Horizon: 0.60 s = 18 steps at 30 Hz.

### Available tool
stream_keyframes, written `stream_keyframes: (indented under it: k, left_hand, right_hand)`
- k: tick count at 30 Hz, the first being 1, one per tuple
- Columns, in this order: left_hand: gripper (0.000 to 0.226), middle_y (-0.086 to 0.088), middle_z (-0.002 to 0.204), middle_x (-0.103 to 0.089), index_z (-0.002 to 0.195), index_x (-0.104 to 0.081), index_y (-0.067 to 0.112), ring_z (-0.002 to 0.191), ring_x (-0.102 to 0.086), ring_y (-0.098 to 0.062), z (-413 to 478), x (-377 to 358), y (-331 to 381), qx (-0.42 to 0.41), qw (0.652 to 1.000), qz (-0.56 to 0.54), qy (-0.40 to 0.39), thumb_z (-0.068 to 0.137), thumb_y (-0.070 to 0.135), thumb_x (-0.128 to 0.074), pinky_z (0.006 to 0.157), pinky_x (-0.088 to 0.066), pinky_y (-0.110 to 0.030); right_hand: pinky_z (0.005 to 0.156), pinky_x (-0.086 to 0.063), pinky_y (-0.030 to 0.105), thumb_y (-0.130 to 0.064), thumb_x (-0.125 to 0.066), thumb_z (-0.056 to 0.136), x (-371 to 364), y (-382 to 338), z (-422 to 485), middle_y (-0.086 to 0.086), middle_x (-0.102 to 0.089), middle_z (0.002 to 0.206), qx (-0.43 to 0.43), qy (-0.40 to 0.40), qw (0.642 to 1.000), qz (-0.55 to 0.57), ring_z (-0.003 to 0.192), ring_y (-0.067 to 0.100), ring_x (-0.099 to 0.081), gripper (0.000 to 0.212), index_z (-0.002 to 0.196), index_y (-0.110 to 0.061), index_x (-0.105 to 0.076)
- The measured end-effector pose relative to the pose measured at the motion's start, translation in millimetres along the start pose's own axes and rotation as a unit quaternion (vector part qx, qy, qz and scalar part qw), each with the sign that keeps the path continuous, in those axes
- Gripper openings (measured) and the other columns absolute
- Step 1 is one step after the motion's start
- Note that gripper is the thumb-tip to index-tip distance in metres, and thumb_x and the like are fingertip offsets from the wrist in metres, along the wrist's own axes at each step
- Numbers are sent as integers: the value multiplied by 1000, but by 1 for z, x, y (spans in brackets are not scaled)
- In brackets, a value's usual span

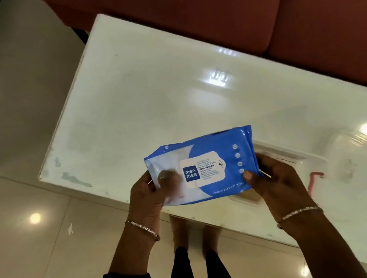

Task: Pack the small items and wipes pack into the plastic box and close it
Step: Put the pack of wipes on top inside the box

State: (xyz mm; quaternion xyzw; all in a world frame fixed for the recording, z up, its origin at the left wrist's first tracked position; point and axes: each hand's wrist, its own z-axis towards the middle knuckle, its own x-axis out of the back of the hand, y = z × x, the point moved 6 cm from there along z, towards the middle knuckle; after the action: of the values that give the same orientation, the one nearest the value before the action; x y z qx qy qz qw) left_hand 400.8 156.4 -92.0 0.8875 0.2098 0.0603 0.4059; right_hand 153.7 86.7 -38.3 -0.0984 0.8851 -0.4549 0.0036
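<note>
Both hands are holding the blue-and-white soft plastic wipes pack (pixel 203 167) flat above the near edge of the glossy white surface (pixel 145 91). The left hand (pixel 147 198) is taking one short end with its grip clamped on the pack, thumb pressing on the clear-looking panel; the right hand (pixel 274 177) is clamped on the opposite end, thumb on top.

The step in hand appears to be carrying the wipes pack to the box. The clear plastic box (pixel 285 160) is lying on the surface just behind and beneath the pack, largely hidden by it, and a clear rounded plastic piece (pixel 346 148), perhaps its lid, is sitting to the right; which part is which is hard to tell. A thin pink item (pixel 312 184) is lying beside the right wrist.

The pack is looking pliable and pillow-like, with crimped ends and a stiff white label flap, so it should give a little under pressure. The next move is probably calling for lowering it level into the box, keeping it flat so that a lid can seat.
</note>
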Motion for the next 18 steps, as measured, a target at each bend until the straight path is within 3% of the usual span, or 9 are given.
stream_keyframes:
  k: [2, 5, 7, 11, 15, 16, 18]
  left_hand:
    - [42, -3, 79, -76, 98, -70, 9, 64, -72, -19, -2, -25, 5, -10, 999, 29, -28, 62, 23, -86, 57, -58, -28]
    - [27, -5, 74, -74, 96, -68, 2, 58, -71, -15, -7, -61, 6, -10, 995, 84, -49, 71, 4, -79, 50, -56, -24]
    - [26, -9, 78, -73, 94, -67, 1, 63, -70, -18, -10, -85, 6, -28, 988, 147, -50, 73, 9, -79, 55, -58, -30]
    - [24, 2, 70, -67, 83, -63, 11, 61, -61, -13, -9, -125, 7, -87, 953, 290, -30, 72, 25, -78, 51, -44, -13]
    - [34, -7, 89, -70, 99, -62, 9, 79, -64, -26, -1, -157, 5, -122, 923, 363, -38, 74, 27, -75, 58, -40, -17]
    - [38, -9, 94, -70, 105, -61, 8, 84, -65, -27, 0, -164, 4, -128, 914, 384, -41, 75, 28, -74, 58, -39, -16]
    - [44, -10, 100, -70, 114, -57, 9, 89, -65, -29, 2, -175, 0, -134, 892, 430, -42, 78, 29, -73, 61, -40, -20]
  right_hand:
    - [73, -55, 13, -2, -65, 88, 25, 9, -15, -9, -77, 104, -7, 31, 999, -3, 97, 5, -72, 31, 110, -24, -68]
    - [82, -59, 23, -2, -63, 90, 59, 30, -31, -5, -77, 105, -45, 93, 994, 16, 98, 11, -72, 28, 110, -22, -69]
    - [84, -59, 31, 0, -61, 90, 77, 46, -38, 0, -78, 103, -81, 132, 985, 79, 95, 17, -73, 25, 104, -19, -71]
    - [69, -62, 26, -9, -57, 94, 100, 66, -41, 1, -79, 88, -121, 203, 960, 152, 78, 13, -75, 19, 88, -19, -73]
    - [87, -53, 48, -17, -54, 98, 121, 84, -32, 12, -72, 92, -134, 265, 955, 6, 87, 30, -67, 20, 82, -15, -67]
    - [87, -53, 49, -18, -54, 97, 125, 86, -29, 15, -73, 93, -133, 276, 951, -39, 88, 34, -67, 19, 84, -13, -66]
    - [76, -51, 38, -20, -54, 97, 130, 88, -24, 16, -74, 94, -134, 295, 939, -114, 83, 33, -65, 17, 91, -11, -68]
